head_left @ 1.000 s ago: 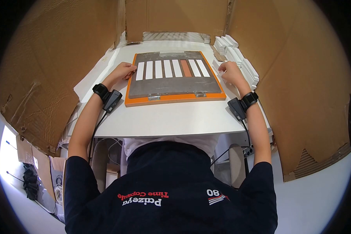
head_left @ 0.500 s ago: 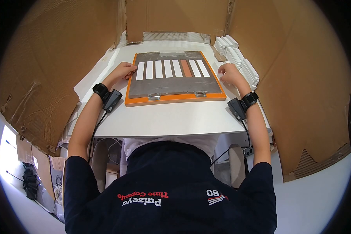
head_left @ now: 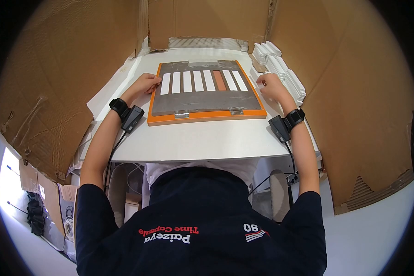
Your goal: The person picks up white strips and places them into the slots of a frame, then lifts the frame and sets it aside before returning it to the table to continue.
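On the table lies an orange-edged board (head_left: 207, 115) with a grey plate (head_left: 202, 102) over it. Several white strips (head_left: 187, 82) sit side by side in the plate's slots; one slot (head_left: 219, 81) towards the right shows orange-brown instead. My left hand (head_left: 147, 83) is closed at the board's left edge, its fingertips curled and partly hidden. Beyond the right edge, my right hand (head_left: 272, 86) is bent with fingers pinched, and a white strip (head_left: 254, 73) shows at its fingertips.
Stacked white strips (head_left: 290, 83) stand behind my right hand, against the cardboard wall (head_left: 349, 92). More cardboard (head_left: 78, 73) encloses the left and back. Both wrists wear black straps with cabled devices (head_left: 132, 118). The white table's (head_left: 207, 145) front edge lies close to my body.
A white strip now shows more clearly beside my right fingertips, whose hand has barely shifted. My left hand and the board stay in place.
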{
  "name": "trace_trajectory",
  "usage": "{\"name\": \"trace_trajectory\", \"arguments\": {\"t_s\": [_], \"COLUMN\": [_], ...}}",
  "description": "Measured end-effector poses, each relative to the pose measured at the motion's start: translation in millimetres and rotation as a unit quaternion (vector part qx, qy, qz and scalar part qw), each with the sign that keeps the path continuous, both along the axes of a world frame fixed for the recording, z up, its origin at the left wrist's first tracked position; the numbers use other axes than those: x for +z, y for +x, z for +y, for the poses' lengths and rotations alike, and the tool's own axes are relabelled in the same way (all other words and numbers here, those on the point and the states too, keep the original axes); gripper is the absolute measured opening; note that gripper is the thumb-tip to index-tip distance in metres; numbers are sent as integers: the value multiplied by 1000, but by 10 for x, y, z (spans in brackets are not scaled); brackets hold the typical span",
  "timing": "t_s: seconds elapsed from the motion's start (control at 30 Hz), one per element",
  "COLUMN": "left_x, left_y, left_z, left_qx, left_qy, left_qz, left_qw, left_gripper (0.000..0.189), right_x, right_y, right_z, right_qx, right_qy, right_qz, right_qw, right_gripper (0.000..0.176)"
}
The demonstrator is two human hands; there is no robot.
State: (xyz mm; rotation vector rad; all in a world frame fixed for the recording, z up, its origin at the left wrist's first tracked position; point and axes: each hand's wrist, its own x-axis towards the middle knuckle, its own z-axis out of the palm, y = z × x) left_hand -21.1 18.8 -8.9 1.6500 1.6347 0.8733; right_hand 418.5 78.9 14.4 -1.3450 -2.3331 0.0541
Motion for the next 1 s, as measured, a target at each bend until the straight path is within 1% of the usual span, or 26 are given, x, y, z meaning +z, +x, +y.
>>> {"name": "trace_trajectory", "arguments": {"t_s": [0.07,0.17,0.27,0.37,0.47,0.57,0.67,0.77,0.87,0.97,1.0], "left_x": [-2,-28,-38,-34,-36,-25,-11,5,-9,-21,-16], "left_y": [4,0,-12,-8,-8,4,-1,23,22,6,7], "left_z": [-3,17,30,24,26,20,18,-14,-13,3,2], "left_qx": [1,2,0,-1,3,6,5,4,2,-1,0], "left_qy": [6,19,19,18,17,10,-3,4,18,16,15], "left_qz": [-4,-16,-19,-22,-22,-14,-3,-10,-22,-27,-29], "left_qw": [1000,1000,1000,1000,1000,1000,1000,1000,1000,1000,999], "left_gripper": [28,27,27,27,28,28,28,28,27,27,27], "right_x": [5,41,-39,0,-3,48,-15,-11,40,54,50], "right_y": [1,-15,24,-2,7,-25,-15,-7,-45,-142,-186], "right_z": [34,-48,76,27,19,-49,27,90,43,-12,-36], "right_qx": [-9,-8,0,11,4,-14,0,19,65,144,160], "right_qy": [2,-71,-12,45,-45,-94,-17,36,71,8,-35], "right_qz": [-20,-48,-27,16,-37,-10,20,45,101,162,167], "right_qw": [1000,996,1000,999,998,995,1000,998,990,976,972], "right_gripper": [32,31,29,21,25,24,18,20,25,33,35]}}
